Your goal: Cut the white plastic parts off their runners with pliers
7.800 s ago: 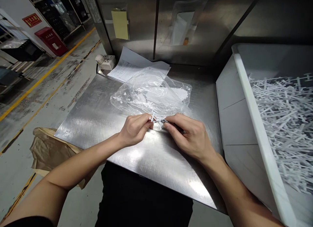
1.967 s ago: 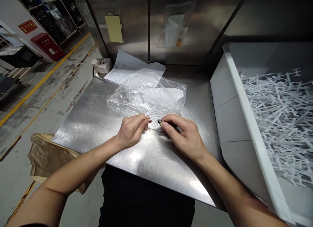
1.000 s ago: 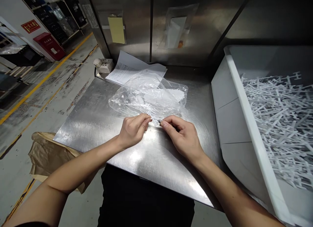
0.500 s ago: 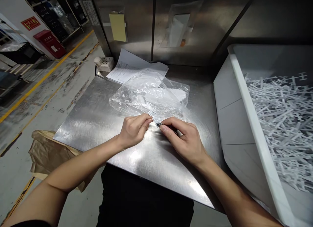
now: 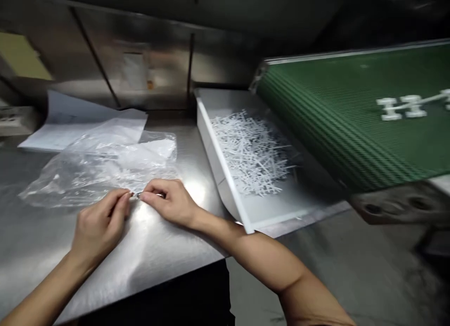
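Above the steel table, my left hand (image 5: 101, 220) is closed in a pinch on a small white plastic piece (image 5: 132, 196), mostly hidden by the fingertips. Almost touching it, my right hand (image 5: 172, 202) is closed round a small dark tool (image 5: 160, 195) whose tip points at the left fingertips. The palm covers most of that tool, so its exact kind does not show. Just behind both hands lies a clear plastic bag (image 5: 94, 169) with small white pieces inside.
To the right stands a white bin (image 5: 227, 176) holding many thin white plastic sticks (image 5: 246, 150). Beyond it a green conveyor belt (image 5: 337, 96) carries white moulded parts (image 5: 402, 107). Printed papers (image 5: 84, 115) and a power socket block (image 5: 16, 121) sit at the table's back left.
The view has swung to the right, bringing the conveyor and more of the bin into sight. Both hands stay close together in front of the bag, still pinching.
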### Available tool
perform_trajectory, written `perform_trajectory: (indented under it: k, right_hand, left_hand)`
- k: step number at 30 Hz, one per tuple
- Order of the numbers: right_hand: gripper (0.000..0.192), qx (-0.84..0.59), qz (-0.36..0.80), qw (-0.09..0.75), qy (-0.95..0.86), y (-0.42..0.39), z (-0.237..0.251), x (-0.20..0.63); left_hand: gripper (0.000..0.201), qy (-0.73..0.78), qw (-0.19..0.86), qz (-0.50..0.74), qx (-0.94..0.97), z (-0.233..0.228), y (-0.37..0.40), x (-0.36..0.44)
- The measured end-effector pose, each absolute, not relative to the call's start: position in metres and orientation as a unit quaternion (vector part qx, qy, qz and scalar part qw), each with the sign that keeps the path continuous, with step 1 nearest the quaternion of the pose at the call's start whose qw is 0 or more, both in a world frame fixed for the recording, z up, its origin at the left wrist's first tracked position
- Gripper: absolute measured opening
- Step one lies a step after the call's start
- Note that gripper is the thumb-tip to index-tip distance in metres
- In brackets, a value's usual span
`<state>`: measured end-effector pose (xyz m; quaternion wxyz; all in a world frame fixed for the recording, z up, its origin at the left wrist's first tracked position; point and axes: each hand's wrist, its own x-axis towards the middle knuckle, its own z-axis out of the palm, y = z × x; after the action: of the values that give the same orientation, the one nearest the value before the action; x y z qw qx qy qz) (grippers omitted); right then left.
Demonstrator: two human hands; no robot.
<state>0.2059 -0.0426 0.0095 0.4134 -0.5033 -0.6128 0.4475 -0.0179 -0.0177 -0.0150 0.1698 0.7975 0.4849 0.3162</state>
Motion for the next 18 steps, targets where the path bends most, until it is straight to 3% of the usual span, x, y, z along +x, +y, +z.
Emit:
perform_trajectory:
  k: [9,18]
  right_hand:
    - [0.035,-0.509,0.519,0.446,-0.522,-0.037,-0.004,0.198]
    - [0.033,-0.517,0.395,0.515,-0.559,-0.034,0.010,0.211]
  left_hand:
    - [0.034,0.526,0.222,0.263,0.778,-0.012,-0.012,-0.020]
    - [0.032,0.502,0.330,0.339,0.724,0.002,-0.021,-0.013]
